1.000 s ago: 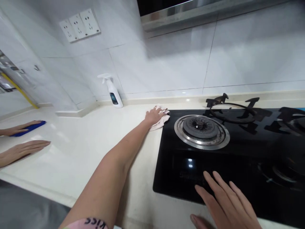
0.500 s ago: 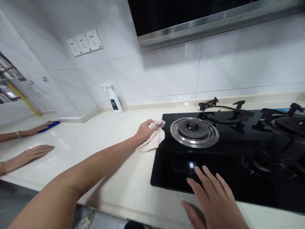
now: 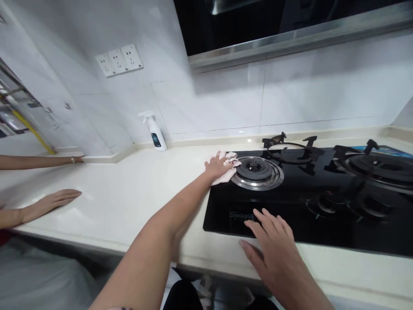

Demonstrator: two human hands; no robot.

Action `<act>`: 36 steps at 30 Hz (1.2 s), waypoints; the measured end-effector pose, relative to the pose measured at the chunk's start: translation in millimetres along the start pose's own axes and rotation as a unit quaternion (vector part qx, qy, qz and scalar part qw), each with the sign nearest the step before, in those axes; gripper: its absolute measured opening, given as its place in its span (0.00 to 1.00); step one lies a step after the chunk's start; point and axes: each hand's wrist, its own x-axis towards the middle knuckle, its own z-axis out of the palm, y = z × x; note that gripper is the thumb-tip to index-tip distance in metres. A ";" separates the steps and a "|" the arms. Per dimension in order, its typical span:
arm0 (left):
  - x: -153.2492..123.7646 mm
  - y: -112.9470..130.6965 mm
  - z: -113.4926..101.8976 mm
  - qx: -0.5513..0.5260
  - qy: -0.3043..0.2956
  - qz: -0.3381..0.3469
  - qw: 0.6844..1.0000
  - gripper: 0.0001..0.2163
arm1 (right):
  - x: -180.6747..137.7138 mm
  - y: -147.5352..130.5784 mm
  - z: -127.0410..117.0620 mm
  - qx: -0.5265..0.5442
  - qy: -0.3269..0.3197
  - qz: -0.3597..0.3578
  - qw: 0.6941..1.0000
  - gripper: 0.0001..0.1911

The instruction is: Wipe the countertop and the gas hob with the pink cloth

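My left hand [image 3: 217, 166] is stretched out over a pale pink cloth [image 3: 228, 168] and presses it onto the back left corner of the black glass stove [image 3: 290, 206], right beside the bare steel burner ring [image 3: 257, 172]. My right hand [image 3: 270, 241] lies flat with spread fingers on the stove's front edge, next to its lit control panel, holding nothing. A black pan support [image 3: 292, 148] lies off its burner at the back of the stove.
A white spray bottle [image 3: 155, 132] stands against the tiled wall. Another person's two hands [image 3: 60, 198] rest on the cream countertop [image 3: 122, 193] at far left. A second burner with its grate [image 3: 380, 165] is at right. Wall sockets [image 3: 119, 60] are above.
My left hand has pushed the cloth from the counter beside the stove up and right onto the glass by the burner ring. The other person's far hand slid back; the blue cloth is out of sight.
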 end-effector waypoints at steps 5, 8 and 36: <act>-56.6 6.2 -0.6 -0.003 0.012 0.008 1.000 0.30 | 2.4 1.7 2.5 0.018 -0.017 0.020 0.999 0.20; -93.8 13.2 1.9 -0.007 0.012 0.016 1.000 0.31 | 3.9 7.3 2.9 0.038 -0.029 0.040 0.998 0.22; -329.3 -240.2 -73.5 0.083 0.114 -0.238 0.961 0.29 | 2.9 17.5 11.2 -0.048 -0.141 0.079 0.986 0.34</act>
